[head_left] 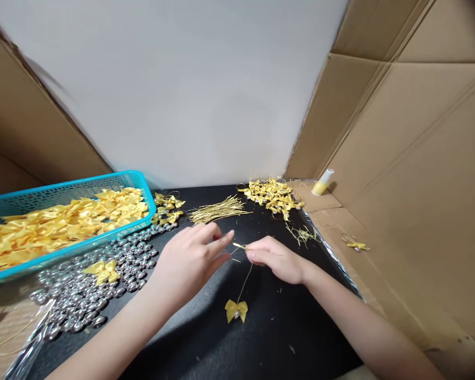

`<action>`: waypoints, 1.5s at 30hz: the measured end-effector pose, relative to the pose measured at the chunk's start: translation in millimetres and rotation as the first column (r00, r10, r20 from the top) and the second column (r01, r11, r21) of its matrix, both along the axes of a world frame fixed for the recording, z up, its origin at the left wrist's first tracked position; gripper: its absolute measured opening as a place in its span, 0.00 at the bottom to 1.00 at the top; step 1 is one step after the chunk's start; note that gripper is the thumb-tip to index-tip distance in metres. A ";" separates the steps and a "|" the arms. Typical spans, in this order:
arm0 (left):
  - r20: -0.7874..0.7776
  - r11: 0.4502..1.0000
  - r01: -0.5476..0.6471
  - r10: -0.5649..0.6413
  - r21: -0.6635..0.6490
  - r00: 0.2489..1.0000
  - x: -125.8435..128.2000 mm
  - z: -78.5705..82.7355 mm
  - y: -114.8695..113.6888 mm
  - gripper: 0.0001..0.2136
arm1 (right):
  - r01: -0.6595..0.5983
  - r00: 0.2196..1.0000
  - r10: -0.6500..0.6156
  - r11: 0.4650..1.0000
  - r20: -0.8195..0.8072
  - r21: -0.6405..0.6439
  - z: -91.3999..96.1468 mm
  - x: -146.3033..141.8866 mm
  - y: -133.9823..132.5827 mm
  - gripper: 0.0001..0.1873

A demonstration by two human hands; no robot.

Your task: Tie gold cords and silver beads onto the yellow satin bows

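My right hand (275,257) is closed in a pinch on a thin gold cord (243,285). A short end of the cord sticks out to the left of the fingertips. From its lower end hangs a yellow ribbon bow (231,310) with a small silvery bead at its middle. My left hand (198,253) is just left of the cord end, apart from it. Its thumb and index finger point towards the cord with a gap between them, and nothing shows in them. The other left fingers are partly bent.
At left a turquoise basket (140,184) holds many yellow bows. Silvery beads (91,295) spread before it, one bow (105,272) on them. Behind my hands lie gold cords (219,209), beaded bows (271,195) and cord scraps (302,234). A white-yellow tube (323,182) stands on cardboard.
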State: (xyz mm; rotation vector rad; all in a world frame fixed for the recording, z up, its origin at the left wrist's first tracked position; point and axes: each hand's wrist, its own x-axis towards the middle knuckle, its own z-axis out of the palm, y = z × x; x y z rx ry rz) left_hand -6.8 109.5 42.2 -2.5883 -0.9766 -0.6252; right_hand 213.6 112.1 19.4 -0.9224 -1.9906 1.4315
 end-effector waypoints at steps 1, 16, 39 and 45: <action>0.015 0.997 0.013 -0.012 -0.079 1.000 1.2 -4.4 1.5 0.10 | -0.012 1.000 0.012 1.000 -0.027 -0.016 -1.3 0.1 -0.7 0.19; 0.142 0.762 -0.124 0.274 -0.636 0.951 23.8 -13.1 0.1 0.07 | 0.056 0.795 -0.552 0.479 0.250 0.876 -36.0 -12.7 -26.9 0.14; 0.557 0.657 0.188 0.413 -0.730 0.721 28.6 -36.8 2.8 0.06 | 0.596 0.758 -0.652 0.684 -0.014 0.421 -41.6 -11.3 -28.3 0.07; 0.659 0.535 0.386 0.587 -0.752 0.470 39.4 -49.3 3.3 0.07 | 0.669 0.652 -0.672 0.728 -0.351 -0.151 -42.4 -18.5 -34.0 0.06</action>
